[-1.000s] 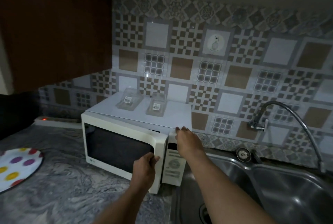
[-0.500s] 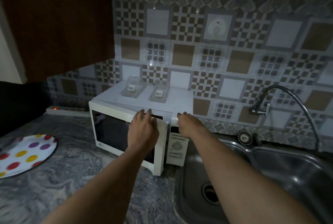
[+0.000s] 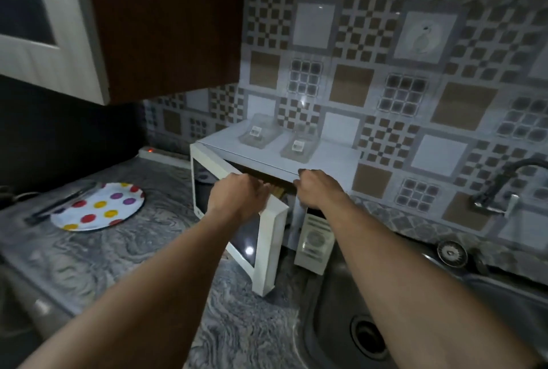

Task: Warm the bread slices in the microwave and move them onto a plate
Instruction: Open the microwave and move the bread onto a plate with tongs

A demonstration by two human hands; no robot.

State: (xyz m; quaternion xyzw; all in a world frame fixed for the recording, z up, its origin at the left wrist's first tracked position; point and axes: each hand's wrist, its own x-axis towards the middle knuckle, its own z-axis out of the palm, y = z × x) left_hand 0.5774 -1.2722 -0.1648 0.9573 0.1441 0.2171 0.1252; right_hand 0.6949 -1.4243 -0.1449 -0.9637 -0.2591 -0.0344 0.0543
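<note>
While the door (image 3: 268, 250) stood ajar at mid-frame, left hand (image 3: 240, 199) gripped its top edge; right hand (image 3: 318, 187) braced the microwave (image 3: 332, 158) — grip unclear; bread, unseen, was likely soft, light — best lifted by edges.
</note>
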